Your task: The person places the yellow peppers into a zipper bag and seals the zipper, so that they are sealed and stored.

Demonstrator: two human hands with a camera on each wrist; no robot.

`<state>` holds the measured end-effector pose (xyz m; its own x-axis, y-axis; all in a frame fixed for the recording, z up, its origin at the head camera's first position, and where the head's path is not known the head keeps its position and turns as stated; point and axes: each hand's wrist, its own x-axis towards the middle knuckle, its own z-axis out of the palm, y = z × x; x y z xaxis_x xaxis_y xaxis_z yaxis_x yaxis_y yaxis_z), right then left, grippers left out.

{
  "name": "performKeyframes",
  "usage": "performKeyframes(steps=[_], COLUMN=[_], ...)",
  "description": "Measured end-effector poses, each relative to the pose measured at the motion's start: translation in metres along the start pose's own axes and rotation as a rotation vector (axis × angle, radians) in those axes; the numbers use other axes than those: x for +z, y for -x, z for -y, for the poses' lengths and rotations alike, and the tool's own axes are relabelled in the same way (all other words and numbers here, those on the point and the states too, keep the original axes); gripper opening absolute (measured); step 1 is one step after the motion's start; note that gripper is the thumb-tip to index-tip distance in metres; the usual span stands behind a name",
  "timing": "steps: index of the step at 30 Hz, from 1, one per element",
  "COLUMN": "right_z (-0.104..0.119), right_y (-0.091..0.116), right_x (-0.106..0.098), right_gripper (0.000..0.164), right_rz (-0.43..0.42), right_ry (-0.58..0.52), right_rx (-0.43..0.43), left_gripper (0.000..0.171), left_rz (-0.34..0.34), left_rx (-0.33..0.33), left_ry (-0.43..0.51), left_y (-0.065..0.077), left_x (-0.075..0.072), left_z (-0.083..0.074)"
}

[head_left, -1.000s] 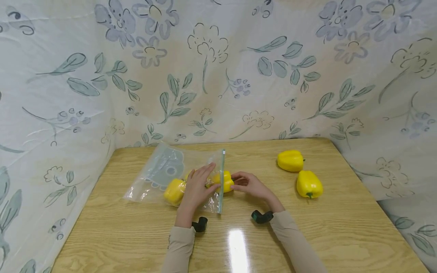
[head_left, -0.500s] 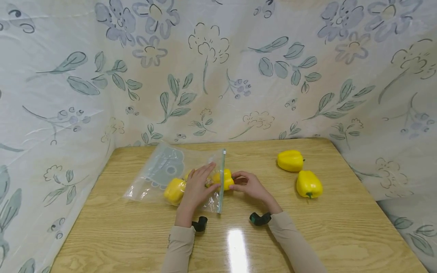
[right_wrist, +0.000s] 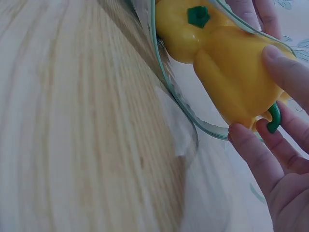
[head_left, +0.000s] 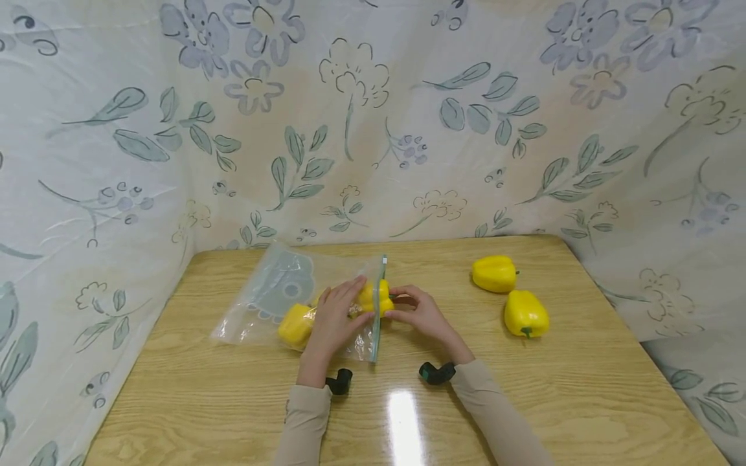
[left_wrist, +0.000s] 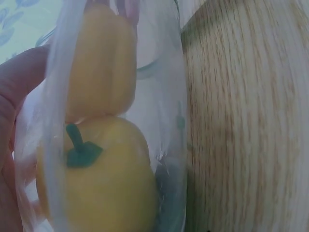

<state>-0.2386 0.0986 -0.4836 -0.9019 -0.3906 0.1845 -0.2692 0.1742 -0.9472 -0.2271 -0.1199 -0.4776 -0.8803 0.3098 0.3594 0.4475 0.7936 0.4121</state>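
A clear zip bag (head_left: 245,323) with a pale blue print lies on its side, its green zip edge (head_left: 375,336) facing right. A yellow bell pepper (head_left: 296,325) is inside it. My left hand (head_left: 335,320) grips the bag near its mouth, thumb and fingers spread around it. At the mouth, my right hand (head_left: 422,317) holds another yellow bell pepper (right_wrist: 236,72) between thumb and fingers, its green stem toward the palm. Most of that pepper is past the zip edge. In the left wrist view, it butts against the pepper (left_wrist: 111,179) inside, seen through the plastic.
Two more yellow bell peppers, one farther back (head_left: 493,273) and one nearer (head_left: 526,314), lie on the wooden table (head_left: 583,388) at the right. A flower-printed cloth (head_left: 373,129) hangs behind and at both sides. Black wrist-worn devices (head_left: 437,373) stick out by both wrists.
My right hand has moved left and slightly away from me, carrying the bell pepper deeper into the bag's mouth. The left hand stays about where it was.
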Motion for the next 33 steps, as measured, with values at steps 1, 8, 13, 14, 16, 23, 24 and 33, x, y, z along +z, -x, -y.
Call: performKeyframes(steps=[1,8,13,14,16,23,24,33], right_z=[0.001,0.003,0.001,0.000,-0.004,-0.026,-0.030,-0.036], right_y=[0.000,-0.002,-0.004,-0.004,-0.004,-0.009,-0.010,-0.008], right_x=[0.000,0.005,0.007,0.008,0.008,0.010,0.010,0.011], right_gripper=[0.043,0.042,0.041,0.042,0.043,0.045,0.047,0.062], right_rz=[0.003,0.008,0.029,0.034,0.040,0.053,0.059,0.100], right_ry=[0.000,-0.041,-0.058,-0.062,-0.062,-0.083,-0.097,-0.176], right_rx=[-0.003,-0.035,-0.059,-0.056,-0.050,-0.022,-0.021,-0.114], left_gripper=[0.069,0.069,0.070,0.070,0.070,0.071,0.071,0.071], left_rz=[-0.005,-0.015,-0.013,-0.013,-0.012,-0.012,-0.013,-0.019], left_rx=[0.003,0.013,0.010,0.011,0.012,0.012,0.011,0.006], left_ry=[0.000,-0.004,-0.006,-0.007,-0.010,-0.029,-0.027,-0.024], left_y=[0.000,-0.001,-0.002,-0.002,-0.002,-0.002,-0.002,-0.003], left_x=[0.000,0.000,0.000,0.000,0.000,0.001,0.001,0.003], left_z=[0.000,-0.001,-0.004,-0.004,-0.005,-0.005,-0.004,-0.001])
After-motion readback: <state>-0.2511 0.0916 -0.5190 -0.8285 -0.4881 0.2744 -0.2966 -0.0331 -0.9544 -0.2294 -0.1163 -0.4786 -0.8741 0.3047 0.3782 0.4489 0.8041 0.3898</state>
